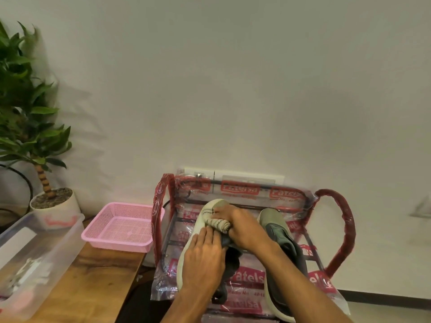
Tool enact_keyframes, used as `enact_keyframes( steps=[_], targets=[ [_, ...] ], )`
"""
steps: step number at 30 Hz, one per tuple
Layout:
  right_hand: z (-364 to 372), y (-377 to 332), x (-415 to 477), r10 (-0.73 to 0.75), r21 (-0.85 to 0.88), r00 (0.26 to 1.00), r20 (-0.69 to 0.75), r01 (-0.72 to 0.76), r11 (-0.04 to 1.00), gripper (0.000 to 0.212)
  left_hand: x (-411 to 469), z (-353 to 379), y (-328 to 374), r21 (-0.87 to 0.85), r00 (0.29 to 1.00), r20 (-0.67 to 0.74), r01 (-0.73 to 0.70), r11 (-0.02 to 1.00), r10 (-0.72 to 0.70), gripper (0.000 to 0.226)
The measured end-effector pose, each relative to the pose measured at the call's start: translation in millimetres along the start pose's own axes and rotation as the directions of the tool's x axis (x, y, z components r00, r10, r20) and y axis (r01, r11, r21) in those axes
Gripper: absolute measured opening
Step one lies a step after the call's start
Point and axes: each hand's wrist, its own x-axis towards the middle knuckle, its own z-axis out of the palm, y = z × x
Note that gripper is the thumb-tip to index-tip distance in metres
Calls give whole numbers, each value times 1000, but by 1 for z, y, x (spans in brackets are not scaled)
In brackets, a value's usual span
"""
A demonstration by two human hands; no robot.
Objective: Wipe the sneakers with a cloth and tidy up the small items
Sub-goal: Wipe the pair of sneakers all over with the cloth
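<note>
Two grey-green sneakers with pale soles stand on a plastic-wrapped metal rack (335, 231). The left sneaker (203, 220) points away from me, and my left hand (203, 257) lies flat over its middle, fingers straight, holding it down. My right hand (242, 227) grips a bunched white cloth (218, 223) with dark stripes and presses it on that sneaker's toe area. The right sneaker (279, 243) stands beside it, partly hidden under my right forearm.
A pink mesh basket (121, 227) sits on the wooden table (93, 283) left of the rack. A clear plastic bin (30, 259) holding small items stands at the near left. A potted plant (53, 199) is behind them. A wall rises close behind the rack.
</note>
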Motion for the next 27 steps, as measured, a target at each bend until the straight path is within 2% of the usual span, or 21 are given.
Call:
enact_keyframes(
  steps=[2,5,7,9,11,14,16,17,19,21,23,25,27],
  targets=[
    [2,5,6,5,-150,998,57,4,989,49,1,2,0,2,999,-40,-16,1000,16,60],
    [6,16,14,99,-269,995,-1,-96,958,48,2,6,-2,18,997,-71,-15,1000,16,63],
    [8,18,15,112,-221,993,41,-100,970,48,3,8,-4,17,996,-87,-17,1000,19,62],
    [8,17,11,41,-133,995,90,-29,991,48,2,11,-6,4,995,-97,-26,1000,26,59],
    [5,18,9,-14,-127,995,96,26,992,49,3,13,-5,7,992,-119,-36,999,37,59],
    [8,20,17,-33,-258,998,58,47,965,44,3,14,-6,-7,989,-144,-34,999,32,57],
    [15,16,26,-14,-419,1000,-10,8,908,39,4,13,-8,2,985,-167,-37,999,37,54],
    [19,16,30,-4,-433,999,-47,-17,901,38,4,11,-10,5,983,-178,-38,999,38,53],
    [24,18,34,-1,-344,999,-49,-16,939,39,4,9,-14,-4,980,-198,-28,1000,27,50],
    [20,17,32,-40,-153,999,26,43,987,39,4,10,-16,-11,977,-214,-25,1000,22,46],
    [12,17,29,-106,-75,989,103,114,991,41,4,12,-16,-13,973,-228,-35,999,31,41],
    [5,19,29,-134,-156,981,141,156,975,37,4,14,-15,-14,972,-233,-46,999,41,40],
    [5,24,35,-122,-323,985,123,156,933,37,5,15,-16,-12,972,-230,-43,999,39,42]
  ],
)
